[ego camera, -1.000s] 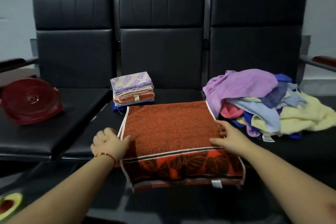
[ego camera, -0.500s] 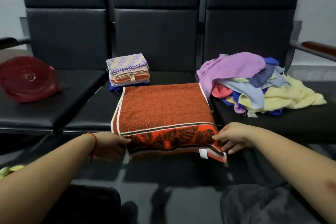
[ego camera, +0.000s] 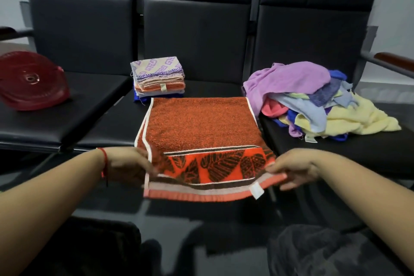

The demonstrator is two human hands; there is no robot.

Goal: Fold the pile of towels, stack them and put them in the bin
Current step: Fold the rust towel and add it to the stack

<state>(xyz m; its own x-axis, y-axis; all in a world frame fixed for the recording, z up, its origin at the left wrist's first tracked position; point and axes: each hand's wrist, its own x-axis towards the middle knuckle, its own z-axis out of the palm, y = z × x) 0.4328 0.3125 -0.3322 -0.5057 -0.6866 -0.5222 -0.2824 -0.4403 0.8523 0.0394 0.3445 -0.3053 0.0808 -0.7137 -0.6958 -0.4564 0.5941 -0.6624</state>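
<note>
- One small stack of folded towels point(ego camera: 159, 78), patterned cream-and-purple on top with orange and blue layers beneath, sits at the back of the middle black padded seat point(ego camera: 112, 119); I count that much as done.
- Much more is left: a loose pile of unfolded towels point(ego camera: 313, 98), lilac, pale blue, pink and pale yellow, lies heaped on the right-hand seat, well apart from the stack.
- The towel in work is a rust-orange terry towel with a leaf-patterned border point(ego camera: 201, 127), spread on the middle seat just in front of the stack, its near edge hanging off the seat front.
- My left hand point(ego camera: 132, 167) pinches the near left corner, and my right hand point(ego camera: 293, 168) pinches the near right corner; both grips are clamped on that border, lifting it slightly.
- I judge this fold only partly made: the near edge would go towards the far edge next.
- A red round ribbed plastic object point(ego camera: 31, 83) rests on the left seat; I cannot tell whether it is the bin, and nothing is in it.
</note>
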